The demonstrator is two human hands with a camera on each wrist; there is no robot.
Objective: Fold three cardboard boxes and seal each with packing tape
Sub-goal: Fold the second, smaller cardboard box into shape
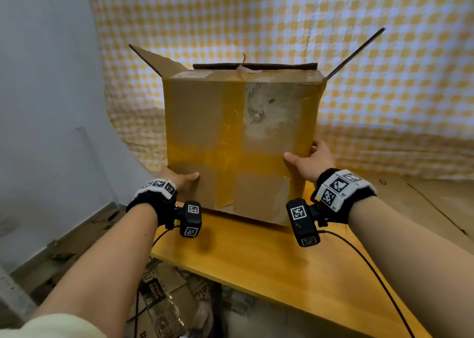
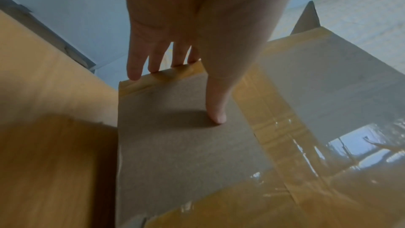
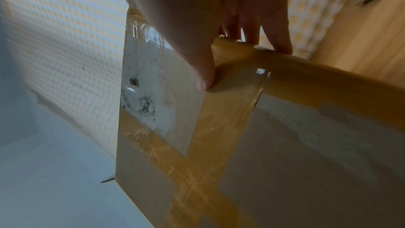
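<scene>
Both hands are clamping the cardboard box point(image 1: 241, 143) at its near lower corners, left hand point(image 1: 177, 177) and right hand point(image 1: 311, 159) each gripping thumb-on-front, steadying it tilted on the tabletop point(image 1: 256, 255), probably so its open top flaps can be folded.

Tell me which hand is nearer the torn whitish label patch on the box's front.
Right. The right hand grips the box edge just below the label patch; the left hand holds the opposite lower corner.

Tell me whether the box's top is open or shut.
Open. The box has side flaps sticking up and outward, and the top gap shows dark. Left hand and right hand grip its lower corners.
</scene>
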